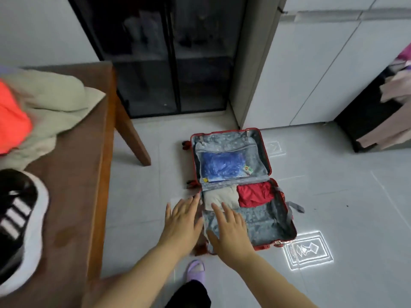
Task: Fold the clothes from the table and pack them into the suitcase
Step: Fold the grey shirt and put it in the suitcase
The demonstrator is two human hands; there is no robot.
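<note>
A red suitcase lies open on the floor. Its near half holds a folded beige garment and a folded red garment. The far half has a mesh pocket with a blue bag inside. My left hand hovers with straight fingers over the suitcase's left edge. My right hand is spread open above the grey lining of the near half, just below the beige garment. Both hands hold nothing. On the brown table at the left lie a pale green garment, an orange garment and a black-and-white striped garment.
A table leg stands left of the suitcase. A dark glass cabinet is behind, white cupboards to the right, and a black stand with pink clothes at far right. My purple slipper is on the grey tile floor.
</note>
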